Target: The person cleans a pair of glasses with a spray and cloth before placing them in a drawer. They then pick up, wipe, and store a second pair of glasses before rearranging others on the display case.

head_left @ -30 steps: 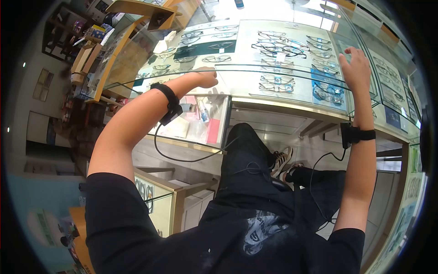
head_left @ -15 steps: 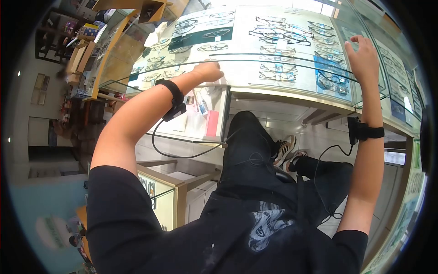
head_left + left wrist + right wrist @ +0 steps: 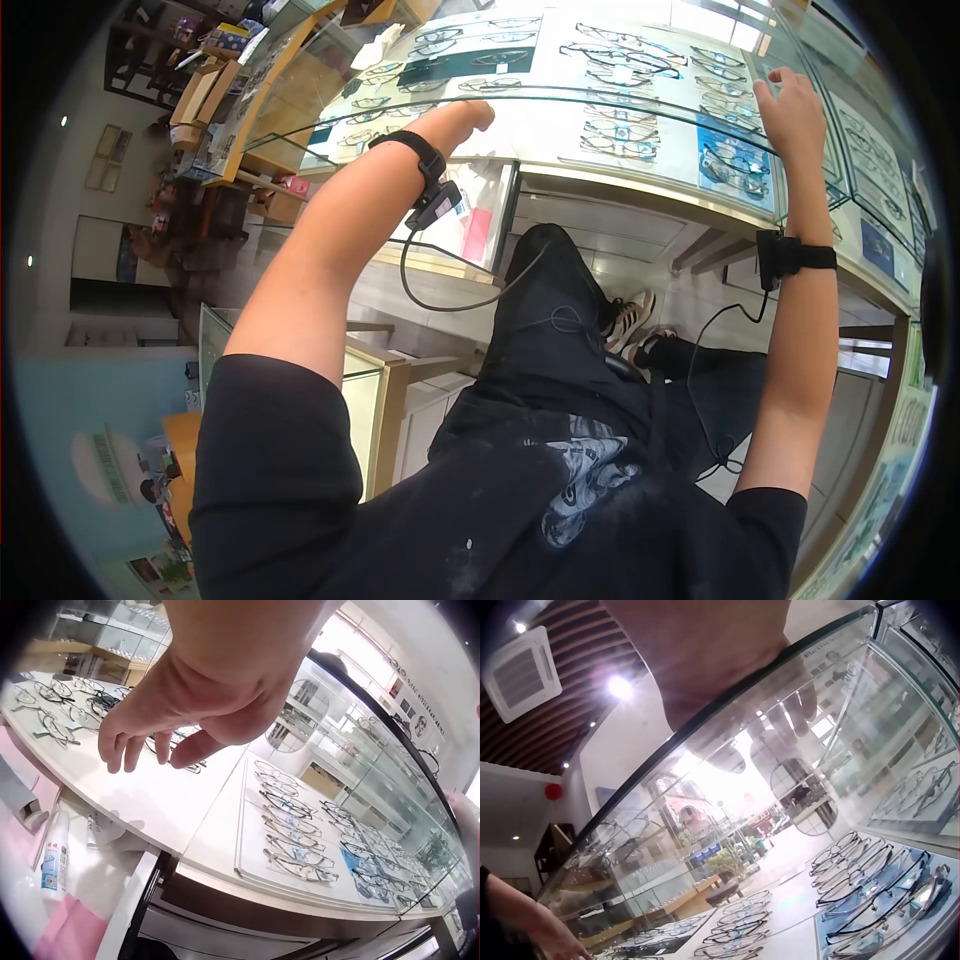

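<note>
My left hand [image 3: 462, 122] reaches in over the display case, its fingers loosely bent and holding nothing. The left wrist view shows this hand [image 3: 202, 701] above the white display board [image 3: 176, 802], over a group of eyeglasses [image 3: 56, 727]; contact cannot be told. Further right, my right hand [image 3: 795, 118] is raised at the case's glass, near rows of eyeglasses [image 3: 735, 165]. From the right wrist, the palm [image 3: 712, 645] appears beside the glass edge, with fingers visible through the pane and no object in them. More frames [image 3: 881, 892] lie below the glass.
An open drawer [image 3: 450, 262] left of my knee holds a white bottle [image 3: 54, 855] and pink sheets [image 3: 73, 930]. The counter's wooden front edge [image 3: 640, 195] runs above my legs. Glass panes [image 3: 845, 190] enclose the right side. Boxes [image 3: 205, 95] stand at far left.
My left hand and forearm have moved forward, further over the case, and the fingers are less visible in the head view. My right hand stays near the same glass. The head view has shifted slightly.
</note>
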`<action>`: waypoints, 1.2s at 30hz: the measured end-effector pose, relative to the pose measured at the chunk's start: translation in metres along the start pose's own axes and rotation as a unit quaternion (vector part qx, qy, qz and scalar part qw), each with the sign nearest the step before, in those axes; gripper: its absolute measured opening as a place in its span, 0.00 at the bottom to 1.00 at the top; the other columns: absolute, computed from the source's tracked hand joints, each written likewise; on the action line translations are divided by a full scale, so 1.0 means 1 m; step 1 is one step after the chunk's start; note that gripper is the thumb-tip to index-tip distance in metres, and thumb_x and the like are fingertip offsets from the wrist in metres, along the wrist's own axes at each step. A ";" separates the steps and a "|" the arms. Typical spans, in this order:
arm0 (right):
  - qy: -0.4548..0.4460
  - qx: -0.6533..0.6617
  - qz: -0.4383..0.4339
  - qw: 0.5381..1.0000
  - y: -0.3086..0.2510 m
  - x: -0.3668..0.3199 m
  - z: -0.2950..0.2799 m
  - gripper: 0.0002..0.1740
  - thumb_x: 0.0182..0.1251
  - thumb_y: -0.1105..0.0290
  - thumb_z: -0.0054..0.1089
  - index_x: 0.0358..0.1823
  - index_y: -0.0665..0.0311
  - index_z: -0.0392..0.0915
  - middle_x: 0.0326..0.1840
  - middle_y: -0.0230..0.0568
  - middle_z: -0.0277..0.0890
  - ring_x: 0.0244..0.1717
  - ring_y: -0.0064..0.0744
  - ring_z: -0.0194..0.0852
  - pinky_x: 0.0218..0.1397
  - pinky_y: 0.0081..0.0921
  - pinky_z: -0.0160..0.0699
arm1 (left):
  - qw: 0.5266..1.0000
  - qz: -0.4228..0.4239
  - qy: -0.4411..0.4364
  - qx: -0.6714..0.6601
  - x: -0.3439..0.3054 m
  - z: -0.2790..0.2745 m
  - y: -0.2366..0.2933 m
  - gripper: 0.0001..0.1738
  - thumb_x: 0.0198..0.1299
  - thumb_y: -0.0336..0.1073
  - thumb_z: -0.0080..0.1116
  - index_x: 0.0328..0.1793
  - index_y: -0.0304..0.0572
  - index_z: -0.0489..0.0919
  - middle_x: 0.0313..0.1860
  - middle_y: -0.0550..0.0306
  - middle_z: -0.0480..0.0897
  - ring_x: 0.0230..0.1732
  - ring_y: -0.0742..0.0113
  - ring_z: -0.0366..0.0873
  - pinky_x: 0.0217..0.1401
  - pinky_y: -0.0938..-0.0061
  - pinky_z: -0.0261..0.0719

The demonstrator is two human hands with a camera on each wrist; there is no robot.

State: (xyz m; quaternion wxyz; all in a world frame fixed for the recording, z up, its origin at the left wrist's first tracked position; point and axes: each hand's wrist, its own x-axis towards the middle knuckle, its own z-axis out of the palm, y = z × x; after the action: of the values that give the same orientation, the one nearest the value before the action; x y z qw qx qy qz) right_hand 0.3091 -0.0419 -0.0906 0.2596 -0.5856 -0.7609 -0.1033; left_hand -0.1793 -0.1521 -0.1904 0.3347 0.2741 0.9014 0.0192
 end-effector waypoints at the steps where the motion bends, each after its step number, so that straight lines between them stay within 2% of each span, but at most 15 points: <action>1: 0.004 0.001 0.001 1.000 0.000 0.000 0.000 0.25 0.72 0.48 0.54 0.57 0.59 0.82 0.62 0.46 0.81 0.62 0.52 0.79 0.64 0.48 0.77 | 1.000 -0.020 0.004 -0.017 0.002 0.000 0.000 0.27 0.68 0.38 0.55 0.74 0.44 0.74 0.68 0.44 0.81 0.67 0.47 0.79 0.67 0.55 0.77; 2: 0.001 -0.003 0.002 1.000 -0.002 -0.001 -0.001 0.25 0.72 0.48 0.54 0.57 0.59 0.83 0.62 0.46 0.81 0.63 0.52 0.79 0.64 0.49 0.77 | 0.999 -0.024 -0.009 -0.030 0.002 -0.002 -0.002 0.29 0.70 0.40 0.54 0.76 0.44 0.70 0.73 0.45 0.77 0.68 0.45 0.77 0.68 0.51 0.76; 6: 0.007 -0.006 -0.002 1.000 -0.003 -0.002 0.000 0.26 0.71 0.48 0.53 0.57 0.60 0.84 0.62 0.46 0.81 0.63 0.51 0.79 0.64 0.50 0.77 | 0.991 -0.073 -0.019 -0.109 -0.015 -0.001 -0.002 0.30 0.70 0.41 0.54 0.77 0.45 0.69 0.72 0.45 0.77 0.66 0.46 0.77 0.67 0.52 0.76; 8: 0.018 -0.002 -0.005 1.000 -0.002 -0.003 0.002 0.26 0.71 0.49 0.54 0.57 0.60 0.84 0.62 0.46 0.81 0.63 0.52 0.79 0.65 0.51 0.77 | 0.990 -0.062 0.039 -0.122 -0.025 0.000 -0.004 0.25 0.67 0.40 0.57 0.69 0.39 0.77 0.60 0.43 0.84 0.55 0.52 0.82 0.57 0.59 0.80; 9: 0.016 0.000 0.001 1.000 -0.003 -0.005 0.003 0.26 0.71 0.49 0.54 0.57 0.60 0.84 0.62 0.46 0.81 0.63 0.52 0.79 0.65 0.51 0.77 | 0.991 -0.062 0.040 -0.115 -0.019 0.001 -0.003 0.25 0.67 0.40 0.57 0.69 0.39 0.77 0.60 0.43 0.84 0.55 0.52 0.82 0.57 0.59 0.80; 15: 0.030 0.000 -0.010 1.000 -0.004 -0.006 0.002 0.24 0.71 0.51 0.56 0.56 0.61 0.84 0.60 0.47 0.82 0.61 0.51 0.80 0.62 0.53 0.79 | 0.975 0.056 0.168 -0.131 0.018 0.000 -0.026 0.22 0.65 0.40 0.58 0.62 0.37 0.81 0.53 0.45 0.86 0.50 0.55 0.83 0.53 0.62 0.80; 18: 0.041 0.010 0.002 0.999 -0.006 -0.008 0.001 0.23 0.70 0.53 0.57 0.55 0.62 0.84 0.59 0.47 0.82 0.60 0.51 0.80 0.61 0.52 0.78 | 0.955 0.128 0.225 -0.143 0.056 -0.010 -0.005 0.20 0.64 0.39 0.59 0.59 0.36 0.82 0.50 0.45 0.87 0.47 0.56 0.84 0.50 0.64 0.80; 22: 0.024 0.021 0.018 0.999 -0.011 -0.009 -0.008 0.23 0.70 0.54 0.56 0.56 0.62 0.84 0.59 0.46 0.81 0.61 0.49 0.78 0.63 0.48 0.76 | 0.917 0.211 0.296 -0.165 0.097 -0.028 -0.043 0.18 0.63 0.38 0.60 0.54 0.35 0.85 0.45 0.46 0.88 0.44 0.58 0.84 0.47 0.67 0.81; 24: 0.017 0.025 0.023 0.999 -0.012 -0.011 -0.009 0.22 0.70 0.55 0.57 0.56 0.62 0.83 0.58 0.45 0.82 0.61 0.47 0.78 0.63 0.46 0.75 | 0.906 0.233 0.310 -0.171 0.096 -0.031 -0.033 0.18 0.63 0.38 0.61 0.53 0.35 0.85 0.44 0.47 0.88 0.43 0.59 0.84 0.46 0.67 0.81; 26: 0.022 0.029 0.022 0.999 -0.012 -0.011 -0.010 0.21 0.69 0.55 0.58 0.55 0.62 0.83 0.58 0.44 0.82 0.61 0.46 0.78 0.63 0.46 0.75 | 0.879 0.243 0.286 -0.296 0.083 -0.028 -0.033 0.13 0.60 0.37 0.62 0.41 0.33 0.87 0.33 0.52 0.88 0.34 0.62 0.83 0.41 0.72 0.80; 27: 0.026 0.037 0.020 0.999 -0.012 -0.011 -0.009 0.21 0.69 0.56 0.58 0.55 0.62 0.83 0.57 0.44 0.82 0.60 0.46 0.78 0.63 0.46 0.75 | 0.879 0.246 0.282 -0.296 0.079 -0.025 -0.031 0.13 0.60 0.37 0.62 0.41 0.33 0.87 0.33 0.52 0.88 0.34 0.62 0.83 0.41 0.72 0.80; 29: 0.029 0.037 0.022 0.999 -0.012 -0.011 -0.009 0.20 0.69 0.56 0.59 0.54 0.62 0.83 0.57 0.44 0.82 0.60 0.46 0.78 0.63 0.46 0.75 | 0.863 0.285 0.359 -0.210 0.068 -0.016 -0.022 0.15 0.63 0.39 0.62 0.44 0.33 0.87 0.36 0.51 0.89 0.38 0.62 0.85 0.45 0.70 0.81; 30: 0.032 0.042 0.022 0.998 -0.012 -0.011 -0.009 0.20 0.69 0.56 0.59 0.53 0.61 0.83 0.56 0.43 0.82 0.60 0.46 0.78 0.62 0.46 0.76 | 0.878 0.283 0.345 -0.176 0.037 -0.015 -0.012 0.15 0.63 0.41 0.61 0.46 0.36 0.87 0.39 0.49 0.90 0.42 0.60 0.88 0.49 0.68 0.83; 35: 0.037 0.060 0.025 0.997 -0.010 -0.011 -0.008 0.18 0.68 0.57 0.60 0.51 0.62 0.83 0.55 0.43 0.82 0.60 0.46 0.77 0.62 0.46 0.75 | 0.887 0.317 0.321 -0.095 0.037 -0.015 0.008 0.12 0.60 0.39 0.62 0.45 0.41 0.87 0.41 0.47 0.89 0.46 0.51 0.88 0.53 0.63 0.83; 36: 0.039 0.067 0.017 0.997 -0.009 -0.010 -0.007 0.18 0.68 0.57 0.61 0.50 0.62 0.83 0.55 0.43 0.81 0.60 0.46 0.77 0.62 0.45 0.75 | 0.873 0.349 0.338 -0.048 0.040 -0.016 0.011 0.11 0.60 0.37 0.62 0.45 0.42 0.86 0.43 0.47 0.88 0.48 0.50 0.87 0.54 0.62 0.83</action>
State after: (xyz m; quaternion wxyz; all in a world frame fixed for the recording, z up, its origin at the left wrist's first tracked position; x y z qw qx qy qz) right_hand 0.3041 -0.0569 -0.0884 0.3298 -0.5754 -0.7451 -0.0707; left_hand -0.2088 -0.1206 -0.1992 -0.0062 0.5313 0.8030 0.2699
